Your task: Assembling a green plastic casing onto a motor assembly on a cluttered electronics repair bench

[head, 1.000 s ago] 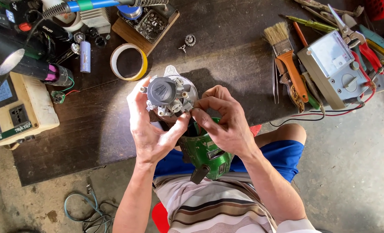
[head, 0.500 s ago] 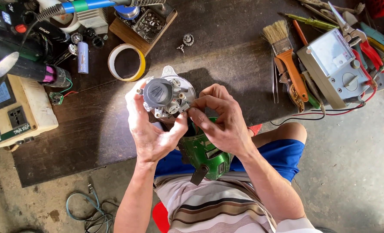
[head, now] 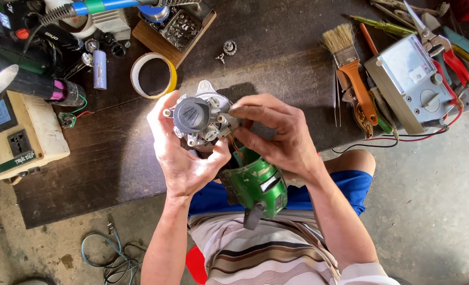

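A person in a striped shirt point(head: 266, 258) and blue shorts point(head: 345, 184) sits at a dark workshop surface point(head: 113, 153), a green power tool body point(head: 255, 184) resting over the lap, just near of the surface edge. On the concrete floor to the near left lies a coil of blue-green cable point(head: 105, 253).

Above the green body, both hands meet on a grey metal gear housing point(head: 200, 120) with a round dark cap, held up over the near edge of the surface. The left hand point(head: 179, 153) cradles the housing from below and the left, fingers closed around it. The right hand point(head: 276, 134) comes in from the right, its fingers narrowed to a pinch on the housing's right side, where thin reddish wires run down towards the green body.

At the left edge sits a cream power strip point(head: 13, 140) with sockets. Farther back lie a roll of yellow tape point(head: 152, 74), a small blue-grey cylinder point(head: 100, 68) and a wooden tray of small metal parts point(head: 174, 29). To the right, well apart from the hands, are an orange-handled paintbrush point(head: 353, 68) and a grey analogue meter point(head: 411, 79) with red and black leads; pliers and screwdrivers lie at the far right.
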